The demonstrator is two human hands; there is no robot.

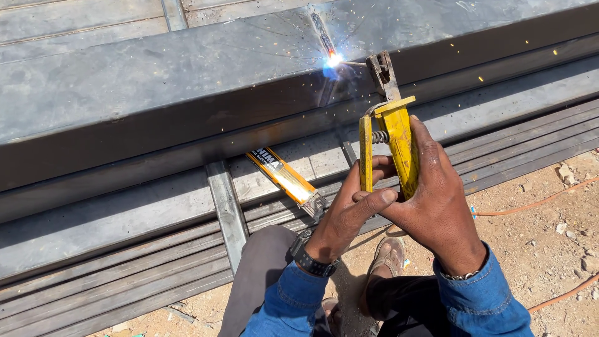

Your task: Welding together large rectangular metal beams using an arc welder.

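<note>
Both hands, the right hand [437, 200] wrapped tight round the yellow electrode holder [393, 143] and the left hand [355, 206] closed on its lower grip, should stay braced and steady so the arc [334, 60] tracks the seam on the steel beam [156, 81] evenly.
</note>
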